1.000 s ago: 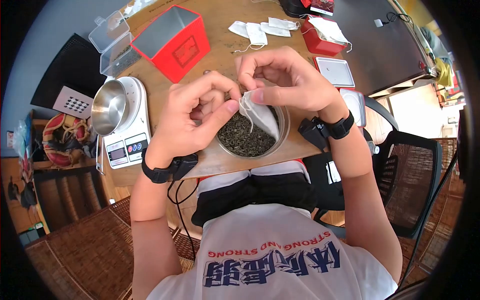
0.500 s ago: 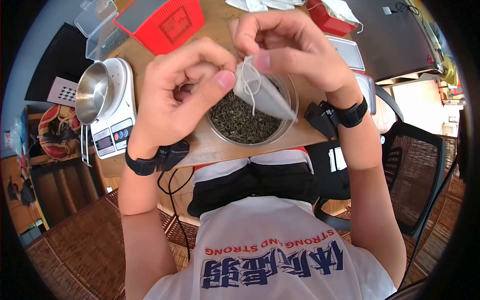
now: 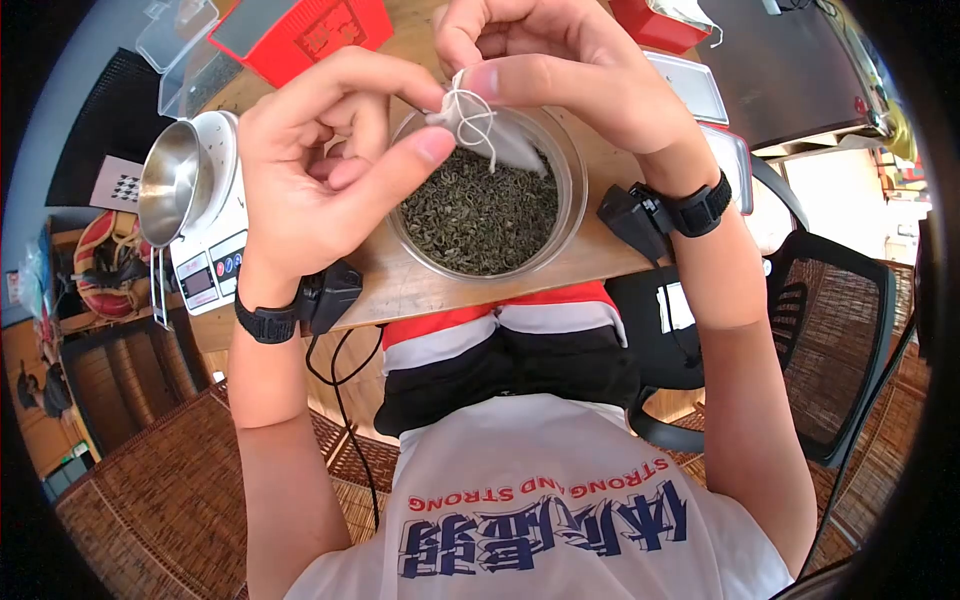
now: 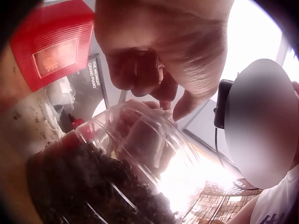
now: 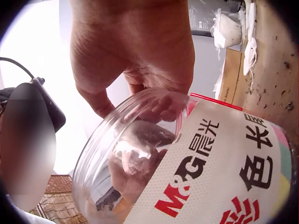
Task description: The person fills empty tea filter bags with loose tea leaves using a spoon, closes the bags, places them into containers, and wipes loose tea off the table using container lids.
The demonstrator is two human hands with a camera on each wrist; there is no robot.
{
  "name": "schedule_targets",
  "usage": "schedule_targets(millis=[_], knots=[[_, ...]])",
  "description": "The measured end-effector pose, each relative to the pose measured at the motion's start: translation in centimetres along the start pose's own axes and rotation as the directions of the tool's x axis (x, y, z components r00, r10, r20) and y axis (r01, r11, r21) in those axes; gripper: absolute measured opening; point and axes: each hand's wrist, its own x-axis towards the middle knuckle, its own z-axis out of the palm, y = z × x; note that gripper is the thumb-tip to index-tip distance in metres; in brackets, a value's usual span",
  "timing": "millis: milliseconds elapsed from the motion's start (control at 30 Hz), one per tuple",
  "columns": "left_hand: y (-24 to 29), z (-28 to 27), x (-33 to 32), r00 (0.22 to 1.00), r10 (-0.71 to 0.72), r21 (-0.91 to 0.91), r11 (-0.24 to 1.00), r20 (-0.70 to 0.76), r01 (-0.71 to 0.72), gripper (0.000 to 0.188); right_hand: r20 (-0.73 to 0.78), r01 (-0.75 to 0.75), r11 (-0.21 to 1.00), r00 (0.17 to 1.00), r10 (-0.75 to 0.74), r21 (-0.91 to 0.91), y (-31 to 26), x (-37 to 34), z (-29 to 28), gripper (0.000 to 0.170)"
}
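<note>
A white drawstring tea bag (image 3: 515, 145) hangs over a clear plastic jar (image 3: 577, 205), its mouth gathered and its string looped. Loose dark tea leaves (image 3: 480, 220) fill much of the jar. My right hand (image 3: 590, 75) pinches the bag's top between thumb and index finger. With its other fingers curled in, my left hand (image 3: 310, 160) holds the gathered mouth at its thumb and index fingertips. The left wrist view shows this hand (image 4: 163, 46) above the jar's rim. In the right wrist view, a printed label (image 5: 187, 172) covers the jar's side.
To the left stands a kitchen scale (image 3: 225, 220) with a steel pan (image 3: 168, 185) on it. Behind are a clear plastic box (image 3: 185, 85) and a red box (image 3: 310, 45). A smaller red box (image 3: 655, 25) and a rectangular lid (image 3: 690, 85) lie right. A chair (image 3: 830, 340) is beside the table.
Both hands and the bag have moved farther from the body, toward the jar's back rim. The bag's mouth looks more bunched, and the left thumb and index finger stand farther apart.
</note>
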Motion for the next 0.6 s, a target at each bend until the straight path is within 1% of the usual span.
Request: schedule_targets(millis=[33, 100, 133, 167, 200, 233, 300, 333, 433, 467, 500, 567, 600], knots=[[0.1, 0.1, 0.0, 1.000, -0.026, 0.013, 1.000, 0.009, 0.026, 0.016, 0.022, 0.013, 1.000, 1.000, -0.013, 0.008, 0.0, 0.0, -0.3, 0.008], [0.2, 0.3, 0.0, 1.000, -0.026, 0.019, 0.999, 0.004, 0.026, 0.014, 0.044, 0.029, 0.999, 0.999, -0.030, 0.014, 0.1, 0.1, -0.5, 0.008], [0.2, 0.2, -0.1, 0.999, -0.036, 0.053, 0.998, 0.015, 0.035, 0.014, 0.022, 0.055, 0.991, 0.998, -0.052, -0.122, 0.0, 0.0, -0.4, 0.006], [0.3, 0.2, 0.0, 0.999, -0.046, 0.086, 0.995, 0.025, 0.043, 0.014, 0.001, 0.075, 0.964, 0.997, -0.078, -0.256, -0.1, 0.0, -0.3, 0.008], [0.5, 0.1, 0.1, 0.998, -0.056, 0.095, 0.994, 0.041, 0.052, 0.011, -0.070, -0.031, 0.956, 0.998, 0.011, -0.292, -0.9, -0.1, 0.7, 0.008], [0.7, 0.0, 0.1, 0.998, -0.051, 0.098, 0.994, 0.041, 0.047, 0.011, -0.067, -0.026, 0.955, 0.998, 0.007, -0.296, -1.0, -0.1, 0.8, 0.008], [0.9, -0.1, 0.0, 0.995, -0.062, 0.078, 0.995, 0.083, 0.056, 0.008, -0.013, -0.031, 0.966, 1.000, 0.029, -0.257, -0.7, -0.1, 0.7, 0.008], [1.1, -0.2, 0.1, 0.992, -0.089, 0.078, 0.994, 0.091, 0.082, 0.008, -0.020, -0.038, 0.969, 0.999, 0.034, -0.245, -0.6, 0.0, 0.9, 0.009], [1.0, -0.3, 0.0, 0.987, -0.107, 0.053, 0.994, 0.121, 0.101, 0.009, 0.010, -0.043, 0.968, 0.999, 0.047, -0.248, -1.0, -0.2, 1.2, 0.010], [0.9, -0.3, 0.0, 0.985, -0.101, 0.059, 0.994, 0.138, 0.093, 0.008, 0.092, 0.062, 0.967, 0.995, -0.040, -0.247, -0.1, -0.1, 0.2, 0.006], [0.9, -0.3, 0.1, 0.985, -0.103, 0.057, 0.994, 0.140, 0.096, 0.008, 0.088, 0.060, 0.968, 0.995, -0.039, -0.245, -0.1, -0.1, 0.0, 0.006], [0.9, -0.1, 0.2, 0.992, -0.054, 0.068, 0.997, 0.111, 0.047, 0.006, 0.105, 0.085, 0.969, 0.993, -0.062, -0.230, -0.1, -0.2, 0.0, 0.005], [0.9, -0.1, 0.1, 0.992, -0.059, 0.063, 0.997, 0.112, 0.052, 0.006, 0.101, 0.080, 0.971, 0.993, -0.058, -0.228, -0.2, -0.2, -0.1, 0.005]])
